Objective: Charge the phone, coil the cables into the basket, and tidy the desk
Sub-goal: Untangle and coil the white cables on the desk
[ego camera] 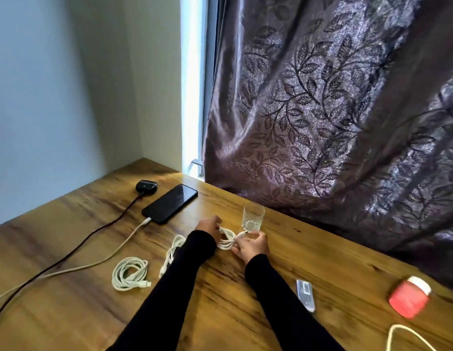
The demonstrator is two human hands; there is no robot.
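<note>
A black phone [169, 203] lies face up on the wooden desk [81, 312], with a white charging cable [114, 252] plugged into its near end. My left hand [207, 225] and my right hand [250, 245] both grip a white cable [226, 240] folded into loops between them; its loose tail [171, 252] trails toward me under my left sleeve. A second white cable [129, 273] lies coiled on the desk to the left. No basket is in view.
A black earbuds case [146, 186] with a green light sits behind the phone, a black cord [76, 247] running from it. A glass [253, 217] stands just beyond my hands. A small grey device [305, 295], a red-and-white jar [409, 297] and another white cable [407, 335] lie at right. A curtain [334, 122] hangs behind.
</note>
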